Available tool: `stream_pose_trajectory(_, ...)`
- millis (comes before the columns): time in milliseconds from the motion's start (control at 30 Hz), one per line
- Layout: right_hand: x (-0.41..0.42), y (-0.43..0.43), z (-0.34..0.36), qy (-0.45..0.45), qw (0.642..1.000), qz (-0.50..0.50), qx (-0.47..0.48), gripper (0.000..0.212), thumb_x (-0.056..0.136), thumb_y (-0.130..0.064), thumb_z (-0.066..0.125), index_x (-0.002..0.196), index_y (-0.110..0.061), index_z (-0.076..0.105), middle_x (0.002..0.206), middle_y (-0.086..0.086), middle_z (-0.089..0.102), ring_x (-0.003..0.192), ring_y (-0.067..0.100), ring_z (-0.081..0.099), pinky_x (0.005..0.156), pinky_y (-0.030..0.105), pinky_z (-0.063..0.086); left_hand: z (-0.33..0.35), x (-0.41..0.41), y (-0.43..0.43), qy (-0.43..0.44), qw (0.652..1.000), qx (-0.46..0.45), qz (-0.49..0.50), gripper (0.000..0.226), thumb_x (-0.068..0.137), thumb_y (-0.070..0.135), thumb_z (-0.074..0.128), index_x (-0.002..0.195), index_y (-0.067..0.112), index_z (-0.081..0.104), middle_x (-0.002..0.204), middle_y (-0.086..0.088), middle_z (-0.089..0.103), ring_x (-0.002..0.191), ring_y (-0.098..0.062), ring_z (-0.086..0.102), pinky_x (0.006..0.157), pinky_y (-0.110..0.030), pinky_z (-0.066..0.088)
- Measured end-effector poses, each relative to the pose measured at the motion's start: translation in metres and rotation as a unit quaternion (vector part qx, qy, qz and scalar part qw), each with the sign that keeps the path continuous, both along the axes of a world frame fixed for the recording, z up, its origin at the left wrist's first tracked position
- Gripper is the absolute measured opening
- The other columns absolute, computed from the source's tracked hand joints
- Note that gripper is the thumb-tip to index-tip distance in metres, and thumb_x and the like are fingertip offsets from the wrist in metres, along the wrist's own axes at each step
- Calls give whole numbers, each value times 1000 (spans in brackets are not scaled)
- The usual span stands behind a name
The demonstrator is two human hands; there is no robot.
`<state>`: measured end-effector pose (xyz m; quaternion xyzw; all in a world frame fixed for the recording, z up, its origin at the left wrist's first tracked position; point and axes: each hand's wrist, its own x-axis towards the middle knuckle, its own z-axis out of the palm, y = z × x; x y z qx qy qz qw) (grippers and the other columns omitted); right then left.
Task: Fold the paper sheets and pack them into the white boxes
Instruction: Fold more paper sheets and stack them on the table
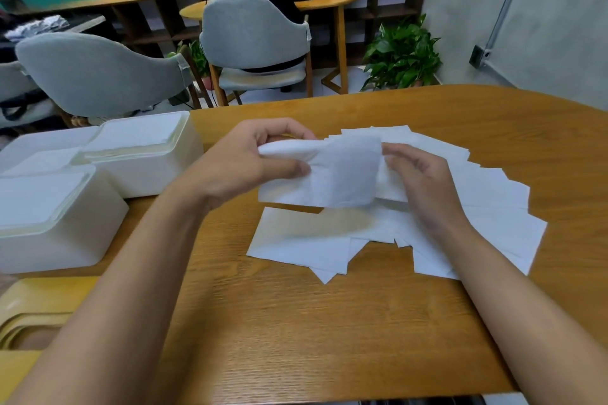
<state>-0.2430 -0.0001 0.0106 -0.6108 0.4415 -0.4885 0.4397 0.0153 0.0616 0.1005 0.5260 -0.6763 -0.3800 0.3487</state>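
Note:
A white paper sheet (342,174) hangs bent above the wooden table (296,322), held between both hands. My left hand (243,161) pinches its left end between thumb and fingers. My right hand (421,174) grips its right side with curled fingers. Beneath them lies a loose spread of several white paper sheets (487,207). At the left stand white boxes: a far box (148,158) and a near box (56,220), both with white paper at the top.
Another white box (36,145) sits behind at the far left. A yellow curved chair part (36,309) lies at the lower left. Grey chairs (253,39), a small round table and a potted plant (401,56) stand beyond the table's far edge.

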Motion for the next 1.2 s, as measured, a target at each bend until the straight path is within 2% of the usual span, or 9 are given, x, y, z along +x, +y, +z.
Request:
stream_pose_trajectory(167,-1,5,6,-127,977,139,97,72,97,-71,43,132,-16,71,131,8,72,126,27,67,111,57,48,-12,-22,-19,-29,1000,-5,7,25,90,12,81,109,26,74,108,7,75,96,-12,73,78,-29,62)
stream_pose_trajectory(333,2,11,8,-82,991,104,25,27,97,-27,72,123,-19,73,115,2,78,107,22,74,90,41,57,-29,-33,-32,-51,998,-28,18,27,90,16,81,114,26,73,111,10,72,98,-5,69,79,-24,61)
stream_pose_trajectory(500,2,7,5,-25,995,81,-55,66,96,-2,71,150,-33,47,147,-8,56,113,17,70,89,37,62,-38,-27,-36,-77,996,-28,40,39,87,20,84,120,32,67,108,8,71,91,-8,70,78,-30,63)
stream_pose_trajectory(600,0,3,-1,34,996,25,-82,71,95,1,69,146,-37,38,142,-25,52,107,19,68,99,49,57,-52,-16,-32,-131,987,-56,74,50,85,30,87,128,36,62,104,10,69,91,-8,70,81,-33,60)
stream_pose_trajectory(700,-8,-1,-3,141,988,-26,-56,52,92,1,62,125,-39,53,120,12,66,70,30,59,81,46,52,-65,0,-21,-242,970,4,22,56,80,46,87,129,42,60,111,18,65,102,0,63,82,-21,50)
stream_pose_trajectory(833,-14,-7,-4,217,975,-36,-22,38,95,-2,55,91,-30,80,113,-9,76,49,10,55,49,18,40,-72,6,-11,-309,950,44,-20,41,81,45,88,117,43,70,105,20,66,98,2,59,78,-16,44)
stream_pose_trajectory(967,-12,-7,-4,185,982,-43,-19,32,100,-5,56,106,-24,82,122,-11,74,94,8,70,73,4,47,-61,4,-12,-286,957,34,-23,11,84,35,87,90,34,78,87,12,72,84,-3,62,74,-25,46)
stream_pose_trajectory(1067,-11,-5,1,125,992,-12,-11,18,101,-25,67,111,-24,81,119,-16,75,115,-2,65,105,18,47,-39,6,-10,-217,975,19,-46,6,88,32,83,91,28,79,94,11,76,92,-5,68,80,-28,51)
stream_pose_trajectory(1200,-4,4,8,68,996,62,-1,42,97,-61,57,111,-30,81,118,-26,74,119,-17,57,103,14,36,-12,4,-10,-93,993,12,-69,15,87,25,83,96,14,78,94,-7,78,91,-31,72,81,-36,56)
